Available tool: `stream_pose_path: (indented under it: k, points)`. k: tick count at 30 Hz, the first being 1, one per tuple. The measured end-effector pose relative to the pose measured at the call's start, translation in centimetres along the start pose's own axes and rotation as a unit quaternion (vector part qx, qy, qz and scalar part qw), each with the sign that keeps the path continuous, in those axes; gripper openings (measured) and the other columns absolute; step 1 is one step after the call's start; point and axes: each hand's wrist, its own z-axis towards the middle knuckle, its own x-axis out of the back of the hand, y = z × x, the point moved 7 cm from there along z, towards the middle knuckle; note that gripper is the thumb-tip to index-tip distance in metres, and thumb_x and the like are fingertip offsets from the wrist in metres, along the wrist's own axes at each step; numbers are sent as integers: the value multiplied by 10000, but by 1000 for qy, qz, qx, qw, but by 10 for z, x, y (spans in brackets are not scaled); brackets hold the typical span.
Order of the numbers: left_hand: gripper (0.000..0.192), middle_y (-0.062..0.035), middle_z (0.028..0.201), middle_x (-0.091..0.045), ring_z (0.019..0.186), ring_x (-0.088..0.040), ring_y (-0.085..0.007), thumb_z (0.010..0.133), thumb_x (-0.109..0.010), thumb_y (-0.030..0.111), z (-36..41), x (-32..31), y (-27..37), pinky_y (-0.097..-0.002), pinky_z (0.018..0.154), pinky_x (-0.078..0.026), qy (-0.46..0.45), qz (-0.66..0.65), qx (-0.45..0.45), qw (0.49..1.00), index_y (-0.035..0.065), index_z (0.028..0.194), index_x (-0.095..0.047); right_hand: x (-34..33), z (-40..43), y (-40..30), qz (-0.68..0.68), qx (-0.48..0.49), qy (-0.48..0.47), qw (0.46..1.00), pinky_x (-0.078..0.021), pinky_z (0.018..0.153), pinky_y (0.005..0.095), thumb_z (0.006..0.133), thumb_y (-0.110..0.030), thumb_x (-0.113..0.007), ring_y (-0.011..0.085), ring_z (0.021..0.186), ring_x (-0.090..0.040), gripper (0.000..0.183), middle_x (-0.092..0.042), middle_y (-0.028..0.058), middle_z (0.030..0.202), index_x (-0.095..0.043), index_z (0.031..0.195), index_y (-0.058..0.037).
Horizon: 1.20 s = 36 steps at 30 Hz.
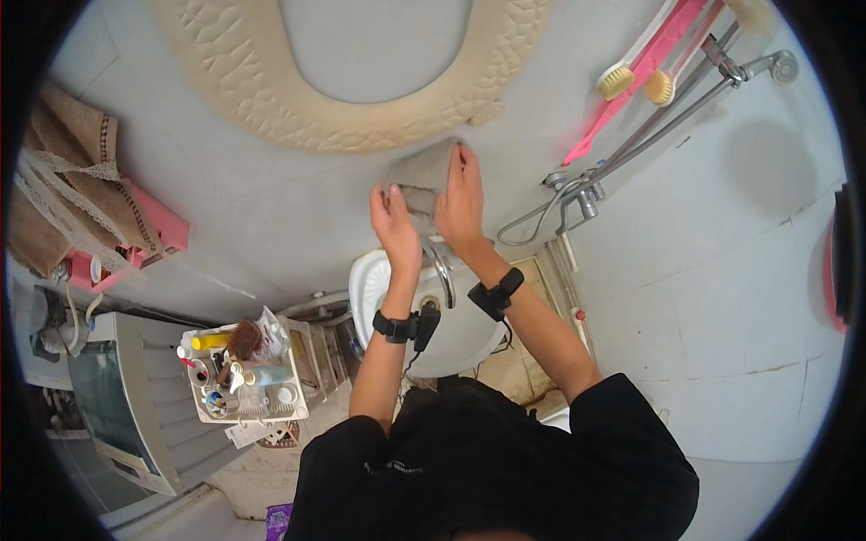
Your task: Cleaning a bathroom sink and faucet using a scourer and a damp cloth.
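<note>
A folded grey-brown cloth (425,166) is raised between my two hands, just below the beige patterned frame of a mirror. My left hand (396,226) holds its lower left side, with the thumb in front. My right hand (463,203) grips its right edge, fingers pointing up. Part of the cloth is hidden by the fingers. Beneath my hands is a white washbasin (460,348) with a curved chrome faucet (444,274). Each wrist wears a black strap with a small device and a cable.
The mirror frame (325,128) hangs on the wall ahead. At right are long-handled brushes (616,82) and a chrome shower mixer (585,199). A crowded storage cart (301,399) stands at left beside a washing machine (183,406); brown towels (88,176) hang above.
</note>
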Motion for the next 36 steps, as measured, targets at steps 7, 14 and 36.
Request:
stream_pose_path:
  k: [7, 14, 36]
  points:
    - [638, -175, 1400, -304, 1282, -326, -247, 874, -558, 100, -6, -30, 6, -351, 1052, -269, -138, 134, -69, 979, -20, 1391, -204, -9, -9, 13, 33, 10, 31, 999, -328, 982, 444, 779, 7, -494, 444, 1153, -390, 636, -321, 294, 1318, -228, 1348, 112]
    - [666, -245, 1432, -193, 1327, -231, -347, 878, -521, 132, -6, -40, 18, -375, 1090, -190, -201, 213, -130, 947, -66, 1393, -148, -4, 3, 10, 67, 14, 7, 998, -327, 992, 432, 847, -89, -463, 454, 1163, -381, 578, -316, 316, 1314, -239, 1338, 116]
    - [618, -309, 1421, -163, 1235, -305, -485, 825, -451, 21, -14, -46, 11, -434, 1004, -334, -232, 265, -179, 919, -54, 1380, -190, -14, -12, 34, 65, -5, -80, 995, -270, 1040, 447, 758, -13, -451, 420, 1214, -345, 580, -332, 287, 1316, -313, 1310, 101]
